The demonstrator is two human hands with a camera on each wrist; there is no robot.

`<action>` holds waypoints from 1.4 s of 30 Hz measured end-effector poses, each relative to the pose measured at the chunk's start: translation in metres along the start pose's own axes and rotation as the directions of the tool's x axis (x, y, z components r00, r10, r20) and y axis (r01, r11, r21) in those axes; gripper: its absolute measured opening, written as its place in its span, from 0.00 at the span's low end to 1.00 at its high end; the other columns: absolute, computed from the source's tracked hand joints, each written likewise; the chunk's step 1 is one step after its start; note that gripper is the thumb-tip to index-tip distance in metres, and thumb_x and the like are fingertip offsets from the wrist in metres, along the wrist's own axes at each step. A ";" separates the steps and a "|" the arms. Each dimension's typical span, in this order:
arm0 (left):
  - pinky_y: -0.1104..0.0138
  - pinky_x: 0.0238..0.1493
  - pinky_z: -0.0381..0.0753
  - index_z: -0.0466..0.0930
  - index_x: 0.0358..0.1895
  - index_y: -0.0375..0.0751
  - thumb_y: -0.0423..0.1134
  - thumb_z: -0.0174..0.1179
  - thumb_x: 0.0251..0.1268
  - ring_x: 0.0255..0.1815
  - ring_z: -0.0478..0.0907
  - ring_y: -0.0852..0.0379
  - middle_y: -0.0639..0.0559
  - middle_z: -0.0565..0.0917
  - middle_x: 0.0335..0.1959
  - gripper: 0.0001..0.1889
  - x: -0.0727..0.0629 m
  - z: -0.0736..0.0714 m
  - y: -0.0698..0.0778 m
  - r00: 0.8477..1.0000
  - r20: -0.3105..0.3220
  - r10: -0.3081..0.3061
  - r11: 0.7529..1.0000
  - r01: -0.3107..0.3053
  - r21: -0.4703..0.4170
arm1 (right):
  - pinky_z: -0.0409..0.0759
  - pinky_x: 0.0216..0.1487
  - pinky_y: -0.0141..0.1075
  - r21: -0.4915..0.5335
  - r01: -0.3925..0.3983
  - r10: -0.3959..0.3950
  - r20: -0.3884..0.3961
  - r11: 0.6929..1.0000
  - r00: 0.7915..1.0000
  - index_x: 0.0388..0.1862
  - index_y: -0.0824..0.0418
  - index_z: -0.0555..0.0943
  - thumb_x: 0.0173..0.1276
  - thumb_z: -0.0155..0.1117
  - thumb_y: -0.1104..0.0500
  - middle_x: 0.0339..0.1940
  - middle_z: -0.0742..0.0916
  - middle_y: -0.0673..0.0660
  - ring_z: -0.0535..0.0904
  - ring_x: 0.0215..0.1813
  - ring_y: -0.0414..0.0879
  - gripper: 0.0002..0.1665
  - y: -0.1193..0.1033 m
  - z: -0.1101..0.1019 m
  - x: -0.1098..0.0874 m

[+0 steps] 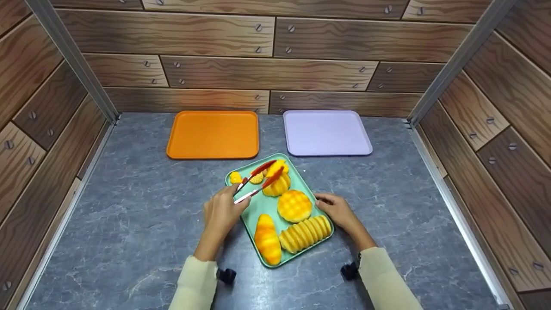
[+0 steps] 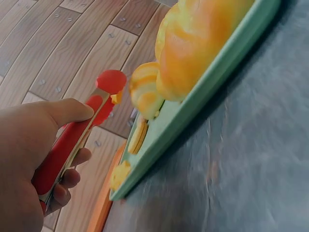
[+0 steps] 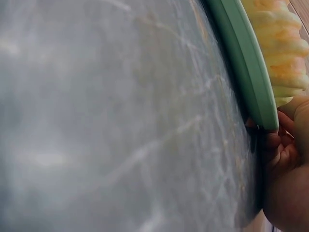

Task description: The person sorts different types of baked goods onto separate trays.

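Observation:
My left hand (image 1: 223,209) grips a pair of tongs (image 2: 65,152) with red tips and metal arms. Above the far end of the green tray (image 1: 253,206), the tips stand around a small yellow piece (image 1: 277,166); whether they touch it is unclear. My right hand (image 1: 338,211) holds the tray's right rim, its fingers partly hidden in the right wrist view. On the tray lie a ridged round bun (image 1: 277,186), a checkered round bun (image 1: 295,206), a croissant-shaped bread (image 1: 267,239), a sliced-looking loaf (image 1: 306,234), a small round biscuit (image 1: 256,178) and a small yellow piece (image 1: 235,177).
Behind the green tray, an orange tray (image 1: 213,134) lies at the left and a lilac tray (image 1: 327,132) at the right. All stand on a grey marbled tabletop (image 1: 129,215). Wood-patterned walls (image 1: 275,71) with metal corner strips enclose the back and sides.

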State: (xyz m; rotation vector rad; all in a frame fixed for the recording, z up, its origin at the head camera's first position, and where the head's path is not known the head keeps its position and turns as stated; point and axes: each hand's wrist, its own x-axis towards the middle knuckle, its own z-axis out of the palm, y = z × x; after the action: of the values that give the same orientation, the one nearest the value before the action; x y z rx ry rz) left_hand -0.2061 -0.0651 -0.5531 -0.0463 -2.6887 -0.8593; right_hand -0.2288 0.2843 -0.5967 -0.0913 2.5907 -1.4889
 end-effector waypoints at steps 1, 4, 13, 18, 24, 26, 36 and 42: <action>0.51 0.35 0.80 0.85 0.58 0.49 0.54 0.71 0.57 0.41 0.87 0.46 0.51 0.89 0.47 0.26 0.004 0.002 0.002 1.000 0.006 0.001 1.000 -0.001 0.000 | 0.75 0.59 0.43 -0.008 -0.004 0.004 0.005 1.000 1.000 0.64 0.58 0.82 0.74 0.63 0.54 0.61 0.85 0.60 0.80 0.59 0.50 0.22 0.000 0.000 0.000; 0.52 0.34 0.80 0.86 0.57 0.49 0.54 0.71 0.57 0.39 0.87 0.47 0.51 0.89 0.45 0.25 0.015 0.009 0.007 1.000 0.007 0.020 1.000 -0.020 -0.004 | 0.75 0.61 0.45 -0.008 -0.021 0.021 -0.001 1.000 1.000 0.63 0.56 0.83 0.73 0.64 0.53 0.61 0.85 0.58 0.80 0.60 0.49 0.21 0.001 0.000 0.000; 0.55 0.35 0.82 0.86 0.58 0.49 0.55 0.68 0.59 0.43 0.87 0.49 0.50 0.89 0.49 0.25 0.044 0.030 0.026 0.999 0.008 0.054 0.998 -0.054 0.012 | 0.75 0.59 0.43 0.005 0.013 -0.013 0.000 1.000 1.000 0.63 0.58 0.83 0.73 0.63 0.56 0.60 0.86 0.60 0.80 0.58 0.50 0.21 0.001 0.000 0.000; 0.59 0.32 0.79 0.85 0.59 0.51 0.54 0.68 0.60 0.40 0.87 0.51 0.52 0.89 0.48 0.24 0.059 0.039 0.035 0.998 0.039 0.046 0.999 -0.047 0.028 | 0.76 0.59 0.44 -0.007 0.015 -0.015 -0.006 1.000 1.000 0.62 0.57 0.83 0.73 0.64 0.55 0.59 0.86 0.59 0.80 0.59 0.50 0.20 0.001 -0.001 0.001; 0.61 0.24 0.73 0.85 0.59 0.50 0.55 0.67 0.62 0.32 0.84 0.51 0.51 0.89 0.47 0.24 0.078 0.048 0.044 0.995 0.092 0.035 0.999 -0.038 0.027 | 0.75 0.58 0.42 -0.004 0.022 -0.023 -0.014 1.000 1.000 0.62 0.60 0.83 0.73 0.64 0.57 0.59 0.86 0.61 0.80 0.56 0.49 0.21 0.002 0.000 0.002; 0.61 0.28 0.74 0.85 0.59 0.50 0.56 0.67 0.62 0.34 0.84 0.51 0.51 0.89 0.47 0.24 0.084 0.051 0.045 0.993 0.114 0.024 1.000 -0.025 0.012 | 0.75 0.59 0.43 0.003 0.023 -0.023 -0.016 1.000 1.000 0.63 0.61 0.82 0.73 0.64 0.57 0.59 0.86 0.62 0.80 0.58 0.50 0.21 0.003 0.001 0.002; 0.61 0.28 0.72 0.87 0.47 0.45 0.55 0.64 0.64 0.26 0.76 0.53 0.53 0.84 0.32 0.18 0.105 0.065 0.051 0.983 0.184 0.021 0.999 -0.027 0.032 | 0.76 0.60 0.43 0.001 -0.005 0.005 -0.007 1.000 1.000 0.63 0.58 0.83 0.73 0.64 0.55 0.61 0.85 0.59 0.80 0.61 0.51 0.21 0.003 0.000 0.001; 0.64 0.31 0.72 0.87 0.49 0.46 0.57 0.65 0.64 0.28 0.76 0.54 0.54 0.83 0.32 0.20 0.119 0.073 0.057 0.973 0.231 -0.018 0.996 -0.001 0.084 | 0.75 0.63 0.47 0.005 0.002 -0.002 -0.007 1.000 1.000 0.62 0.56 0.83 0.73 0.64 0.54 0.62 0.85 0.59 0.79 0.63 0.53 0.21 0.004 0.000 0.001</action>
State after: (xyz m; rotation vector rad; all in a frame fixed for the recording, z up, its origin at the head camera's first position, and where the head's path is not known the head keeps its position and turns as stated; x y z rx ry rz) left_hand -0.3326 0.0150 -0.5408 -0.1233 -2.9414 -0.7865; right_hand -0.2299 0.2865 -0.6000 -0.0887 2.5931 -1.4982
